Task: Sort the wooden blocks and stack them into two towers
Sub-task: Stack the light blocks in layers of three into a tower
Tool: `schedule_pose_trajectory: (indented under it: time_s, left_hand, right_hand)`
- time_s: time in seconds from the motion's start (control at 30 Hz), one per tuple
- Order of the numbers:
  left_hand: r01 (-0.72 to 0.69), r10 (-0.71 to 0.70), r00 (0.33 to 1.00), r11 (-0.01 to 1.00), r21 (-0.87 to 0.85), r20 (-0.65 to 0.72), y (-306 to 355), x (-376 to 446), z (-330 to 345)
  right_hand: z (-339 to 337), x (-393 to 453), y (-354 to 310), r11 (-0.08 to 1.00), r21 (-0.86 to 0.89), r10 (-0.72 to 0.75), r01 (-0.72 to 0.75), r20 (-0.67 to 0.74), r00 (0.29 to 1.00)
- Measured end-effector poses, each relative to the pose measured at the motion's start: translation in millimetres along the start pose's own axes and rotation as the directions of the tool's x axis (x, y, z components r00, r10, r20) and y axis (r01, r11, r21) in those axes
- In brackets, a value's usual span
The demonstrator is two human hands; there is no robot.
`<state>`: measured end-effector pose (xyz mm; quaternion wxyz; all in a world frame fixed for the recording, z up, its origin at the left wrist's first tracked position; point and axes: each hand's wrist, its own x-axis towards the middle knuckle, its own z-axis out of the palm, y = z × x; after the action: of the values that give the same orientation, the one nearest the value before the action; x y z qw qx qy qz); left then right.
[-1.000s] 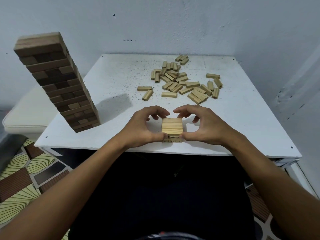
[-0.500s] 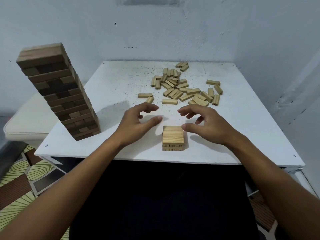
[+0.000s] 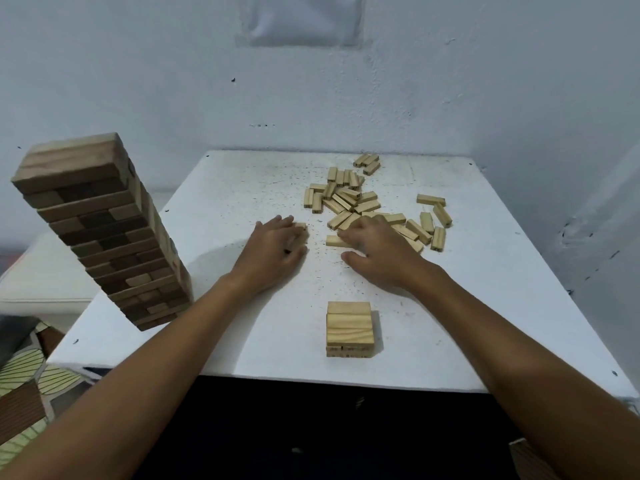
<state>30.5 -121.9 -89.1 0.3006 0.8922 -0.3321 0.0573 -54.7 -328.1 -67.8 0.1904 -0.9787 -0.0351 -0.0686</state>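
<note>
light block (image 3: 335,241) lengthwise left-right, under right hand (image 3: 379,252)

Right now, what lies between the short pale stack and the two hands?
In the head view, nothing: only bare speckled white tabletop separates the short pale stack from the left hand and right hand.

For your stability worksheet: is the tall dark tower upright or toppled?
Upright: the dark tower stands with its layers stacked on the table; its apparent lean may be lens distortion.

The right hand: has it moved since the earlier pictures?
Yes. The right hand has gone forward, away from the small light stack it was beside, to the loose light blocks.
</note>
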Motion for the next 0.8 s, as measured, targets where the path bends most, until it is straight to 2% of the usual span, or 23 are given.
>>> schedule_pose_trajectory:
  time_s: [0.2,0.33,0.5,0.67,0.8]
  left_hand:
    - [-0.013,0.014,0.997,1.000,0.013,-0.082,-9.3,-2.4,7.2]
    - [0.013,-0.019,0.996,0.997,-0.074,-0.087,5.2,-11.2,3.7]
    - [0.095,-0.092,0.995,0.992,-0.088,0.029,22.7,-20.2,-0.9]
    - [-0.011,0.008,0.990,1.000,0.021,0.140,20.8,-17.7,-10.6]
    - [-0.009,0.015,0.980,1.000,-0.030,0.198,14.6,-18.5,-12.7]
  right_hand:
    - [5.2,-4.0,2.1,0.998,-0.020,-0.057,0.056,-0.037,0.998]
    - [4.2,-6.9,2.0,0.997,-0.001,-0.072,0.072,-0.011,0.997]
    - [-3.6,-9.1,-4.8,0.988,0.148,-0.047,0.037,0.067,0.997]
    - [-8.1,-7.8,-6.2,0.948,0.318,-0.036,0.000,0.108,0.993]
    - [-10.8,-3.7,-2.1,0.930,0.367,-0.038,-0.020,0.150,0.988]
